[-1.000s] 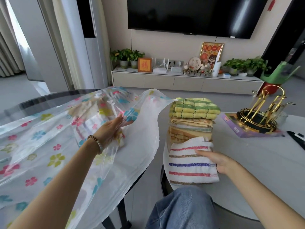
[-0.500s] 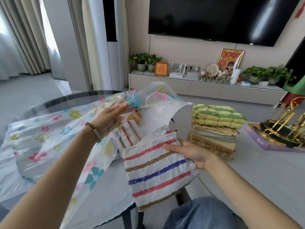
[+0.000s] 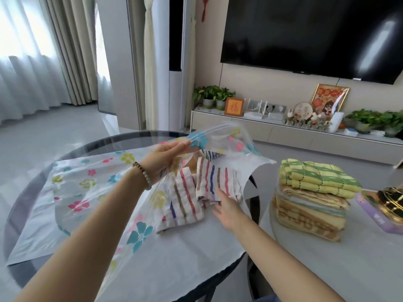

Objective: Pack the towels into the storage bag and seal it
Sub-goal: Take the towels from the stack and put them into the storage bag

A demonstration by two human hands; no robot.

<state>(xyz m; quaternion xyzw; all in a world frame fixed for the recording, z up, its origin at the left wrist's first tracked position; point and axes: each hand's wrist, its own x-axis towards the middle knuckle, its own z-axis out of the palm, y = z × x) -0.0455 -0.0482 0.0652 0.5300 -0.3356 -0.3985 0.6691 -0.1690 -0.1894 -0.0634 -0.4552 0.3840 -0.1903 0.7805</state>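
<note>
A clear storage bag printed with coloured flowers lies across the round glass table. My left hand pinches the bag's upper lip and holds the mouth lifted. A white towel with coloured stripes lies rumpled inside the mouth. My right hand reaches into the opening, fingers straight, touching that towel. A stack of folded towels, yellow-green on top and beige below, stands on the grey table to the right.
A purple box and a gold rack stand at the right edge. A gap separates the two tables. Behind are a TV cabinet with plants and frames, a wall TV, curtains at left.
My right hand carried the striped towel from the grey table leftward into the bag's mouth and let it lie there. My left hand lifted the bag's lip higher.
</note>
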